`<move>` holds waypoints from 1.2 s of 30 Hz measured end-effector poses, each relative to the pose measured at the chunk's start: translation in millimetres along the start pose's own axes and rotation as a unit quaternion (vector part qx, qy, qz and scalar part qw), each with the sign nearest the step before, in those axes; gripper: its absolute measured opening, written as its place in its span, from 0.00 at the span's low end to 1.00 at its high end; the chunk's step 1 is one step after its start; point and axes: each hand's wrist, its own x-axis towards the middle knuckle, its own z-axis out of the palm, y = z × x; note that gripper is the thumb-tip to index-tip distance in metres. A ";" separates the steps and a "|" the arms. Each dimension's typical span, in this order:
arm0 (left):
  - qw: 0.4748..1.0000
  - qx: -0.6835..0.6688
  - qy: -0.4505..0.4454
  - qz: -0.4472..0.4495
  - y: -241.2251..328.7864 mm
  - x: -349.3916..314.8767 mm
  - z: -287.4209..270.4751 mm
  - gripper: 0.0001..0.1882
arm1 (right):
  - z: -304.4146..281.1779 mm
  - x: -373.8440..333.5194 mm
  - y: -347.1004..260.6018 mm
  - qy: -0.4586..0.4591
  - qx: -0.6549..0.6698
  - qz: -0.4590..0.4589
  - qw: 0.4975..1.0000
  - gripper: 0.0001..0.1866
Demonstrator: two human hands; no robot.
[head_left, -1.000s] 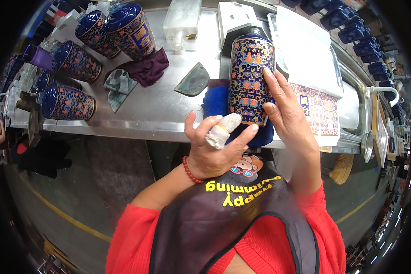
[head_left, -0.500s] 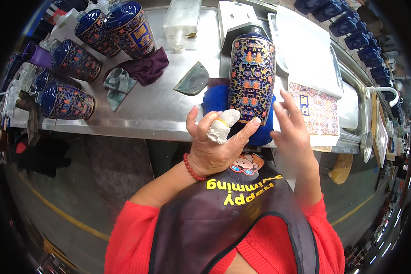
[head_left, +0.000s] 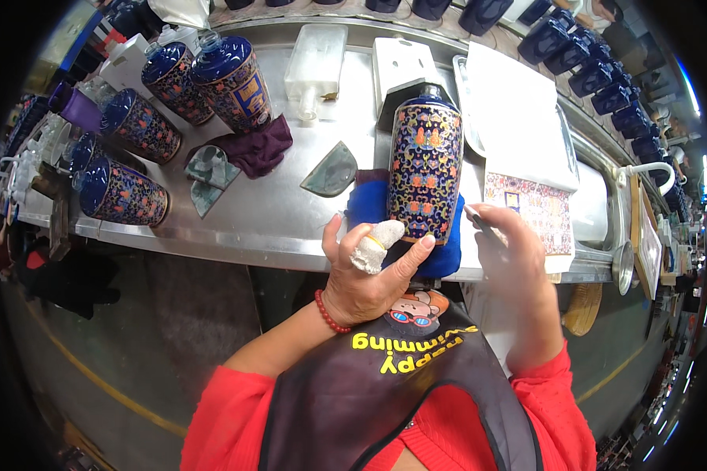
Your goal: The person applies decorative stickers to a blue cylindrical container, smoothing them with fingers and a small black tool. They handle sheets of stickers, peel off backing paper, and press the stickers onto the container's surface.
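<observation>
A dark blue bottle (head_left: 424, 169) with a dense floral pattern rests on a blue cloth (head_left: 365, 206), its neck pointing away from me toward a dark angled rest (head_left: 389, 118). At its near end, my left hand (head_left: 373, 271) has the base between thumb and fingers. One finger there is wrapped in a white cloth cover (head_left: 379, 245) with a yellow band; a red bead bracelet (head_left: 331, 312) circles the wrist. My right hand (head_left: 518, 255) hangs just right of the bottle, apart from it, fingers bent and smeared by motion. Whether it holds anything I cannot make out.
A patterned printed sheet (head_left: 538, 216) lies on the right under white paper (head_left: 518, 118). Left of the bottle are a greenish half-round piece (head_left: 331, 170), similar pieces (head_left: 212, 174), a purple cloth (head_left: 263, 149) and several patterned bottles (head_left: 126, 192). A clear bottle (head_left: 316, 67) lies behind.
My right hand has gone from spread fingers beside the bottle to bent ones, slightly lower. My left hand stays at the bottle's base. The whole view has shifted a little.
</observation>
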 end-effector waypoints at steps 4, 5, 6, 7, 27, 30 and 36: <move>0.999 0.028 0.001 0.017 -1.5 -0.4 2.2 0.22 | -15.3 91.3 -24.4 -0.225 -0.090 -0.044 0.969 0.13; 0.999 0.031 -0.004 0.017 -1.2 -1.0 1.6 0.23 | -15.8 113.8 -28.1 -0.314 -0.105 -0.027 0.943 0.12; 0.999 0.034 -0.010 0.016 -1.0 -1.2 1.1 0.23 | -16.1 132.4 -27.8 -0.342 -0.082 -0.012 0.936 0.12; 0.999 0.032 -0.007 0.012 -0.4 -1.2 1.4 0.23 | -12.9 150.5 -25.1 -0.301 -0.093 0.032 0.949 0.12; 0.998 -0.060 -0.007 0.022 -17.6 -1.2 -2.5 0.20 | -10.5 96.4 -15.2 -0.125 -0.067 0.010 0.990 0.10; 0.997 -0.064 -0.038 -0.002 -29.5 16.5 -5.0 0.30 | -17.9 88.0 -3.7 -0.042 -0.032 0.048 0.997 0.12; 0.995 -0.067 -0.077 -0.002 -52.1 56.3 1.8 0.37 | 0.2 59.9 13.8 -0.008 -0.183 -0.075 0.980 0.28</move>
